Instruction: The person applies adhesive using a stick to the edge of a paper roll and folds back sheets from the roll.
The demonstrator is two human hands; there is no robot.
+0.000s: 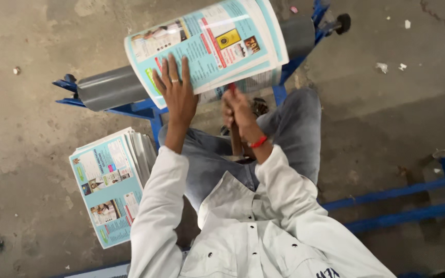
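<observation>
A stack of printed sheets [110, 185], pale blue with small photos and coloured blocks, lies on the concrete floor [21, 128] at the left, just beside the person's left knee. Above it, a grey roller [110, 88] sits across a blue metal frame [145, 109] and runs up to the right, where its far end passes under a curved printed sheet [207, 46] draped over it.

The left hand [177, 93] lies flat and released on the lower left part of that sheet, fingers spread and pressing it against the roller; a ring shows on one finger. White shirt sleeves [155, 206] run down from both wrists, and grey trousers [289, 128] cover the bent knees below the roller.

Just to the right, the right hand [239, 110] is clenched under the lower edge of the draped sheet, a red band on its wrist. It seems to grip something thin with a red tip, though the object is too hidden to name.

Further right, blue bars [403, 203] of another frame cross the floor, and small paper scraps [382, 67] lie scattered well apart from the hands.
</observation>
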